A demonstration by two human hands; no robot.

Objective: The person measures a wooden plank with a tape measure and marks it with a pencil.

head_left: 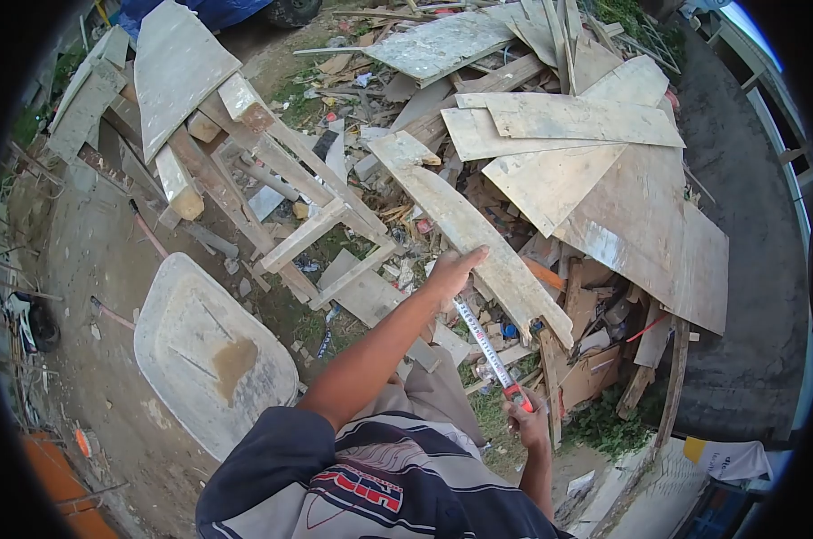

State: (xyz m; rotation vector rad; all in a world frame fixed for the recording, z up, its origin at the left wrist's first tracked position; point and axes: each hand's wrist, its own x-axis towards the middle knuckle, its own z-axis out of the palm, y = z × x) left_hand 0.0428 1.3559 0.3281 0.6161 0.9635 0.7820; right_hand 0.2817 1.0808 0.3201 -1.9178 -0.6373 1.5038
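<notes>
My left hand [454,274] is closed on the near edge of a long, weathered plank [460,214], its thumb lying on top. The plank slants from upper left to lower right and is broken at both ends. Closed round the red case of a tape measure [517,395] is my right hand [526,419], low and right of the left one. From the case the white blade [485,343] runs out to my left hand, where its far end is hidden beneath the fingers.
An upturned wheelbarrow [186,359] lies on the dirt at left. Beyond it stands a wooden frame [272,171] topped by a board [177,76]. Plywood sheets [622,207] are heaped over scrap wood and rubble at right, beside a dark paved strip [734,180].
</notes>
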